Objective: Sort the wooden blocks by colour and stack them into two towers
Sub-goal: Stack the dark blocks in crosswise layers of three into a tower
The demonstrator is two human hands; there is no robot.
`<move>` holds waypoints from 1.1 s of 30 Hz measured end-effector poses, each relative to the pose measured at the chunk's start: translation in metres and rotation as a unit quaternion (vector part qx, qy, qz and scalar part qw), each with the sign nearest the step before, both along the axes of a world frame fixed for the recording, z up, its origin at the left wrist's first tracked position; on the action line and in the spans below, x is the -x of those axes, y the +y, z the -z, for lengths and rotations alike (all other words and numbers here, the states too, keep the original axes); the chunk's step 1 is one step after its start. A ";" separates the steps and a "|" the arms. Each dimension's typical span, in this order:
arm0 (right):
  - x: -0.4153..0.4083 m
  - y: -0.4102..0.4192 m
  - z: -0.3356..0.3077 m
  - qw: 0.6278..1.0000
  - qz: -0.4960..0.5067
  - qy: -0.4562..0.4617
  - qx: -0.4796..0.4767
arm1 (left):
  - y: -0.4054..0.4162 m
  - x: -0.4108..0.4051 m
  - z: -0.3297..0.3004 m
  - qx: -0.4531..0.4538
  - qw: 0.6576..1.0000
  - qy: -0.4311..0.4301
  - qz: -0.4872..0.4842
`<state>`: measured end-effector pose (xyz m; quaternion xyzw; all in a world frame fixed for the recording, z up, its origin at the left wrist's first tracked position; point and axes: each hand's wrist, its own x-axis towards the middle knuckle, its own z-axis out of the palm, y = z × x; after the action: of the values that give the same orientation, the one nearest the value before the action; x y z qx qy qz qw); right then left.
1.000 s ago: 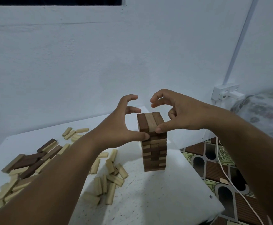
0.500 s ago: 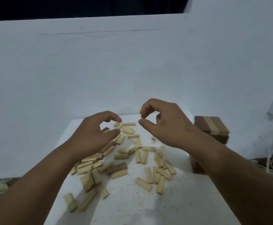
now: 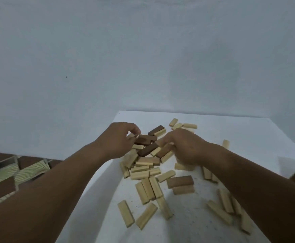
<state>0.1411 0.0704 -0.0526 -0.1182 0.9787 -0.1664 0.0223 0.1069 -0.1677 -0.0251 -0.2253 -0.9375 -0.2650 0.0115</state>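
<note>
- Sorting step, by my reading: both hands are down in the pile on the table, going for the dark blocks mixed in with the pale ones.
- Left hand reaches in from the left, palm down, wrist a little raised. Its fingers curl over the left end of a dark block and look to be closing on it; whether the grip is firm I cannot tell.
- Right hand comes in from the right, palm down. Its fingers are bent down into the pile beside another brown block. They touch or nearly touch it, but the tips are hidden, so I cannot tell whether it is held.
- Between the hands lies a third dark block, tilted across pale blocks. A fourth sits just behind, and a brown one lies apart, nearer the camera.
- Pale blocks lie loose all over the table, some overlapping, a few out near the right edge.
- No finished tower is clearly in view; a blurred shape at the right edge is too unclear to name.
- Next move, as I judge it: close on a dark block at each hand, lift straight up so the pale ones resting against them do not scatter, and carry them off to the dark stack.
- Many pale blocks lie unstacked, so the task looks far from done.
</note>
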 end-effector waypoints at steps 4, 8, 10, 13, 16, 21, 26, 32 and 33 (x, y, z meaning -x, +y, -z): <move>0.010 -0.001 0.008 0.994 -0.050 -0.010 -0.100 | 0.011 0.021 0.019 0.118 0.992 0.001 0.034; 0.011 0.000 -0.008 0.992 -0.061 -0.057 -0.097 | 0.019 0.032 0.031 0.152 0.988 -0.005 0.040; 0.010 0.003 -0.009 0.993 -0.054 -0.073 -0.076 | 0.023 0.035 0.034 0.144 0.989 0.004 0.038; 0.008 0.009 -0.009 0.993 -0.030 -0.111 -0.014 | 0.029 0.038 0.037 0.133 0.990 -0.002 0.041; 0.011 0.013 -0.016 0.995 -0.020 -0.095 0.014 | 0.031 0.039 0.040 0.111 0.993 -0.006 0.024; 0.022 0.002 -0.015 0.996 0.031 0.015 0.087 | 0.028 0.034 0.037 0.026 0.999 -0.038 0.017; 0.035 -0.009 0.006 0.998 0.016 0.053 -0.028 | 0.019 0.025 0.033 -0.074 0.997 0.008 -0.007; 0.032 -0.008 0.019 0.996 0.029 0.063 -0.056 | 0.007 -0.002 0.030 -0.210 0.974 -0.032 -0.086; 0.028 -0.007 0.017 0.995 0.042 0.079 -0.042 | 0.007 -0.008 0.029 -0.238 0.965 -0.051 -0.099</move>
<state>0.1132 0.0638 -0.0698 -0.0887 0.9876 -0.1159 -0.0572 0.1150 -0.1606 -0.0541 -0.1086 -0.8643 -0.4893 0.0429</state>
